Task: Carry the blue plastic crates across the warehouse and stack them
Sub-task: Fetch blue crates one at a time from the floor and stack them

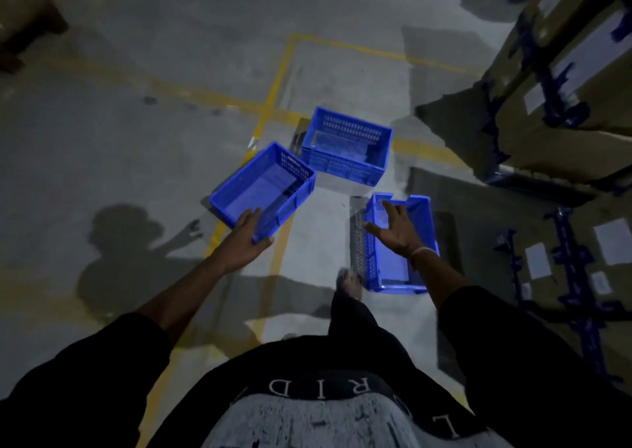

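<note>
Three empty blue plastic crates sit on the grey warehouse floor in front of me. A shallow crate (265,187) lies at the left, a deeper one with slotted walls (347,146) behind it, and a third crate (393,263) at the right beside my foot. My left hand (248,239) reaches out with straight fingers over the near corner of the shallow crate. Above the right crate my right hand (396,230) hovers with its fingers spread. Neither hand holds anything.
Yellow floor lines (273,95) cross under the crates. Cardboard boxes bound with blue tape (561,81) stand stacked along the right side. A brown object (24,20) stands at the far left. My bare foot (349,283) is next to the right crate.
</note>
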Demonstrator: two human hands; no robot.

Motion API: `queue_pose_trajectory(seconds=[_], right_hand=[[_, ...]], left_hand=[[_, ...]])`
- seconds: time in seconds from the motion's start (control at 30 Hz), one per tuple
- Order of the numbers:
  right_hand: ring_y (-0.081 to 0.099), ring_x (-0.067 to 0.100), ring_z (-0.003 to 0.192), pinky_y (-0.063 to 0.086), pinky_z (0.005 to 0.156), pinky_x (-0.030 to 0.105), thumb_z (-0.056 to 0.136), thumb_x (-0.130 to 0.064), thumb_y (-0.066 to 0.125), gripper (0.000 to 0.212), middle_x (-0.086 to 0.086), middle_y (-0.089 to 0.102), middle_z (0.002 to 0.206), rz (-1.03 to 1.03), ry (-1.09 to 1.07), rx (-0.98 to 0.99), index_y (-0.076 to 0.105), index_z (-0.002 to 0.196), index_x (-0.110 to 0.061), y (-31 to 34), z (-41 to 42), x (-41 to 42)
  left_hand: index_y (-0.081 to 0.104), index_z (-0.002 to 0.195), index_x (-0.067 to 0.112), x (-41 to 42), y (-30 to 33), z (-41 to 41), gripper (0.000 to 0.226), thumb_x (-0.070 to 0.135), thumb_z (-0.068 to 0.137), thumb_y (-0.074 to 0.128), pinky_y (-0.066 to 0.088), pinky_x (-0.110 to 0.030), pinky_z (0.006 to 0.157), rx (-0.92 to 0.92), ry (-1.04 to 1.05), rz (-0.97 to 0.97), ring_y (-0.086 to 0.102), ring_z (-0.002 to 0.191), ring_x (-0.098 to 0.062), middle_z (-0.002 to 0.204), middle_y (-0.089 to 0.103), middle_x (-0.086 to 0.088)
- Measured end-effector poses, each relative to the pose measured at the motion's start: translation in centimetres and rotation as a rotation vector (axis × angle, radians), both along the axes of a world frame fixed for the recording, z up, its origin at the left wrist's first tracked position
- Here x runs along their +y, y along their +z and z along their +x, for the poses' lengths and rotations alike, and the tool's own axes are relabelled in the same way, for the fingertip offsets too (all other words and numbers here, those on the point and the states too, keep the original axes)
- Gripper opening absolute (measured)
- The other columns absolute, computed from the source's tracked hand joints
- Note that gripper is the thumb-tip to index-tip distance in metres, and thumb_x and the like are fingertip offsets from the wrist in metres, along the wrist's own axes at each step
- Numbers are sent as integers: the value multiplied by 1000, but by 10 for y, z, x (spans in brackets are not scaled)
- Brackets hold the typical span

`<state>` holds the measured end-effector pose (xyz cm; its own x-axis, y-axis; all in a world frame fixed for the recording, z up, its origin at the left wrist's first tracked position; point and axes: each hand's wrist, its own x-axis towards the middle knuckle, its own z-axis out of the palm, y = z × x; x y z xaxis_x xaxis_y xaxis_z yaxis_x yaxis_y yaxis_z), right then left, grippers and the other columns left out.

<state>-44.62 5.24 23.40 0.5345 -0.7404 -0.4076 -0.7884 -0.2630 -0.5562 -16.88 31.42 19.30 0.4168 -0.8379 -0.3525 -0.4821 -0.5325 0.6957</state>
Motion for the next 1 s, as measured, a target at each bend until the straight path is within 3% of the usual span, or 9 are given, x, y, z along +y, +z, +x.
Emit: queue_pose_trajectory(seconds=[0.07, 0.2, 0.37, 0.53, 0.6, 0.73, 0.87, 1.0], right_hand=[[34, 35, 139, 30, 112, 41, 84, -52, 69, 92, 18, 27, 152, 12, 58, 7, 25, 154, -11, -5, 32, -35], [36, 36, 136, 33, 110, 41, 83, -59, 66, 95, 16, 28, 150, 0, 168, 20, 23, 154, -13, -16, 96, -108], [24, 32, 145, 27, 114, 44, 82, -65, 63, 98, 10, 17, 159, 28, 333, 49, 19, 156, -17, -23, 181, -192], [22, 32, 146, 27, 115, 46, 82, -63, 64, 97, 13, 16, 160, 46, 504, 76, 20, 155, -17, -42, 258, -258], [17, 33, 148, 25, 117, 50, 82, -64, 64, 98, 13, 11, 161, 62, 566, 111, 19, 156, -17, -54, 284, -274], [15, 30, 149, 24, 117, 47, 85, -56, 66, 93, 14, 12, 161, 75, 675, 125, 21, 155, -16, -72, 336, -285], [4, 27, 151, 20, 119, 52, 81, -62, 64, 98, 10, 6, 164, 137, 711, 171, 17, 156, -19, -108, 386, -289], [13, 30, 149, 23, 117, 50, 81, -62, 66, 98, 12, 12, 162, 130, 692, 199, 21, 155, -18, -161, 434, -292]], left_hand=[[16, 161, 17, -17, -1, 15, 87, 45, 95, 65, 26, -40, 122, 18, 73, -1, 5, 156, -16, 169, 8, -7], [17, 161, 17, -49, -15, 50, 100, 66, 82, 55, 18, -32, 122, 15, 182, 27, 9, 156, -19, 169, 13, -10], [19, 160, 9, -95, -18, 82, 108, 72, 79, 52, 23, -44, 124, 9, 362, 50, 14, 155, -26, 166, 18, -18], [10, 162, 20, -126, -30, 99, 111, 87, 80, 44, 27, -45, 122, 80, 492, 23, 7, 157, -19, 170, 8, -2], [9, 162, 19, -140, -23, 102, 107, 79, 84, 49, 27, -44, 121, 88, 565, 19, 6, 157, -20, 170, 7, -2], [6, 161, 25, -155, -22, 114, 81, 46, 99, 55, 26, -48, 122, 114, 641, 48, 1, 157, -22, 170, -2, 0], [0, 141, 55, -154, -51, 143, 69, 33, 104, 53, 28, -53, 120, 125, 618, 40, -1, 156, -22, 153, -6, 39], [0, 142, 55, -151, -95, 179, 71, 32, 103, 55, 36, -54, 116, 188, 674, 80, 4, 156, -24, 161, 1, 17]])
